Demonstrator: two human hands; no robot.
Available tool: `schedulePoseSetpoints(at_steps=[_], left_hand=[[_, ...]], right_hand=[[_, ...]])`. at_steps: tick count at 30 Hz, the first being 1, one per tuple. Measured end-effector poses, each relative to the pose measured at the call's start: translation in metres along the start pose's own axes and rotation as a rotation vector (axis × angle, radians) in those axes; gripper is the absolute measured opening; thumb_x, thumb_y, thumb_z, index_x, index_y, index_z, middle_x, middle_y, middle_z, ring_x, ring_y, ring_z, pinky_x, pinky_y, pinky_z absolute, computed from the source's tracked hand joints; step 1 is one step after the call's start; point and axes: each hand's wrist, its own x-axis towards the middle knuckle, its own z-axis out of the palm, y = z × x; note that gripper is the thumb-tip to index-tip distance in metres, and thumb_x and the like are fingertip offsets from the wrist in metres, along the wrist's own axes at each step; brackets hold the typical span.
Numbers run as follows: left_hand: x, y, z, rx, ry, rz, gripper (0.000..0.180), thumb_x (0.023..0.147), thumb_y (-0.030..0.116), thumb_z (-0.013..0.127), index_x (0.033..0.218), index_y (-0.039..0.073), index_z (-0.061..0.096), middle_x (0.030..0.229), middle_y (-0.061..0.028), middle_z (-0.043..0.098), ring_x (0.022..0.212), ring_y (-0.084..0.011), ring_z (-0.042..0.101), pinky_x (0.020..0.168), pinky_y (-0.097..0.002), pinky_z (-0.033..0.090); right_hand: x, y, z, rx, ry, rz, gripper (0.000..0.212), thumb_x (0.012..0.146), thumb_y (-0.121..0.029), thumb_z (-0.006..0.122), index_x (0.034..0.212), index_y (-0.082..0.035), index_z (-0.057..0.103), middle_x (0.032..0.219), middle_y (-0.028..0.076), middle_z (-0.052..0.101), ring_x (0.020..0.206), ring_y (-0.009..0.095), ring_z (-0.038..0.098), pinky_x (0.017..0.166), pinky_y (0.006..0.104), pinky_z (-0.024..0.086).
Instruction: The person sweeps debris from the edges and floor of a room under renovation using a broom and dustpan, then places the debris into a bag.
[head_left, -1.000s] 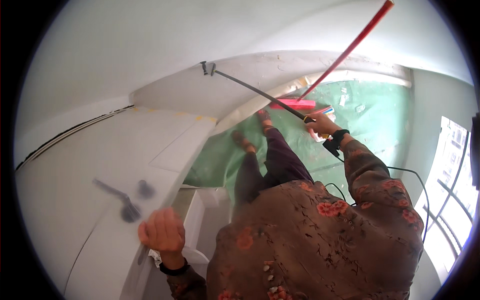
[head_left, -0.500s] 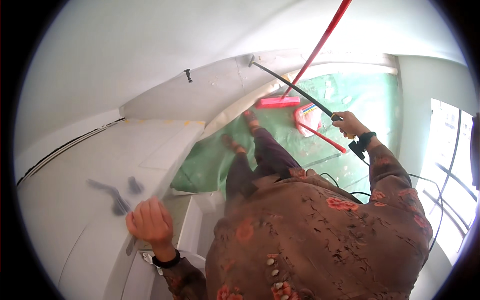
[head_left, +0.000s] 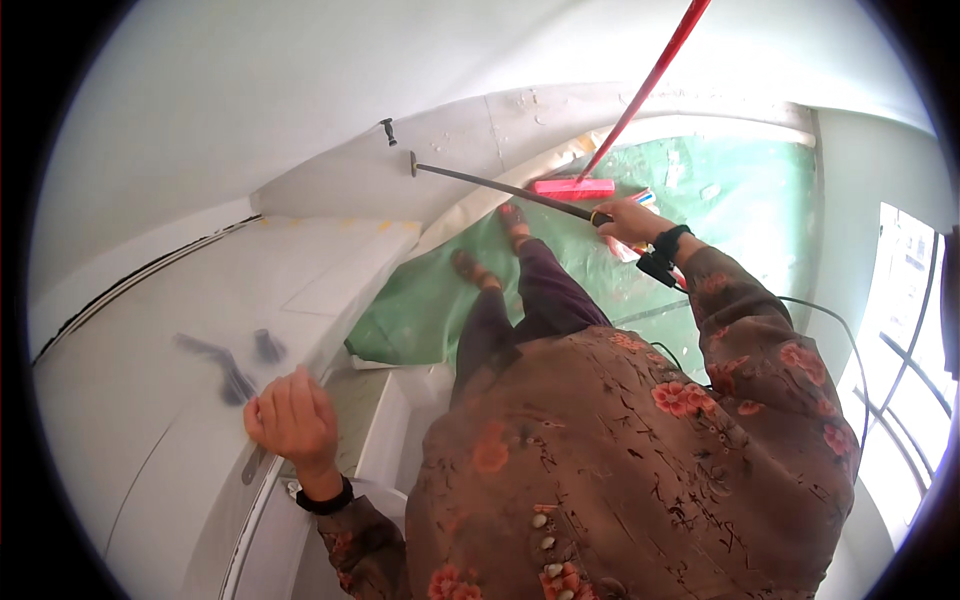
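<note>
My right hand (head_left: 625, 220) is closed around the grip of a long-handled scraper (head_left: 500, 187). Its dark shaft slants away to the left, and its small flat head (head_left: 413, 164) is at the pale strip along the wall; whether it touches cannot be told. My left hand (head_left: 292, 420) is curled over the edge of a white door (head_left: 200, 300), just beside a dark lever handle (head_left: 215, 362) that looks blurred under a film. A metal latch plate (head_left: 253, 466) shows in the door's edge below my fingers.
A broom with a red head (head_left: 572, 189) and long red pole (head_left: 650, 85) stands beyond the scraper. Green sheeting (head_left: 740, 200) covers the floor under my feet. A small dark fitting (head_left: 389, 131) sticks out near the wall. A black cable (head_left: 835, 315) trails right, by a window (head_left: 905, 330).
My right hand has moved left, swinging the scraper's head left along the pale strip toward the dark fitting. My left hand stays on the door's edge.
</note>
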Motion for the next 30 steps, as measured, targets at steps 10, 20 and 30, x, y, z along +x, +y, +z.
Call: schedulePoseSetpoints(at_steps=[10,20,30], left_hand=[[0.002,0.003,0.004,-0.009,0.058,-0.011,0.008,0.081,0.008,0.06,0.086,0.01,0.064,0.079,-0.0009,0.061,0.076,-0.0183,0.059,0.085,-0.0363,0.037],[0.003,0.006,0.003,-0.006,0.041,-0.025,0.008,0.08,0.008,0.062,0.087,0.009,0.065,0.079,-0.0006,0.061,0.077,-0.0186,0.059,0.085,-0.0366,0.038],[-0.006,0.05,0.069,-0.935,-0.149,-0.333,0.01,0.085,0.009,0.06,0.09,0.0,0.063,0.083,-0.011,0.064,0.073,-0.021,0.06,0.068,-0.0322,0.046]], right_hand=[[-0.078,0.014,-0.105,0.049,0.082,0.327,0.024,0.077,-0.014,0.061,0.097,0.0,0.064,0.061,0.01,0.056,0.045,0.017,0.053,0.041,0.03,0.045],[-0.121,-0.025,-0.133,-0.072,0.068,0.337,0.03,0.077,-0.012,0.06,0.104,0.002,0.061,0.062,0.011,0.056,0.047,0.019,0.056,0.042,0.032,0.045],[-0.078,-0.063,-0.014,0.4,-0.115,0.231,0.016,0.081,-0.012,0.058,0.093,-0.002,0.064,0.074,0.01,0.063,0.061,0.018,0.063,0.054,0.0299,0.051]])
